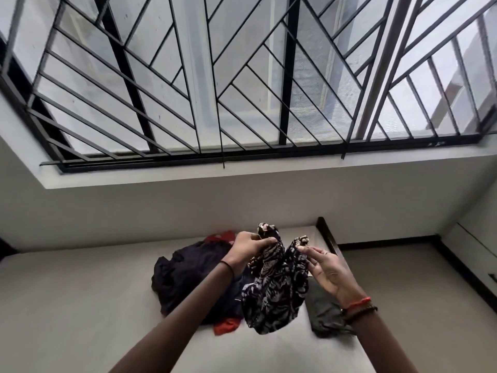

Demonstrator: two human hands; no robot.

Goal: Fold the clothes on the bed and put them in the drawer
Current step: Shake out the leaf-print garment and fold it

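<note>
A black-and-white patterned garment point(277, 292) hangs bunched above the bed point(80, 305). My left hand point(248, 247) grips one top corner of it. My right hand point(325, 267) pinches the other top corner with fingertips, the palm facing me. Under and behind the garment lies a pile of dark clothes point(188, 275), with red cloth point(226, 325) showing at its near edge and at its far edge. A folded dark grey-green piece point(326, 316) lies on the bed to the right of the pile.
The bed's dark wooden edge point(326, 235) runs along the right, with bare floor point(403, 278) beyond it. A white wall and a large barred window point(242, 76) stand behind the bed. White furniture point(473, 251) is at the far right.
</note>
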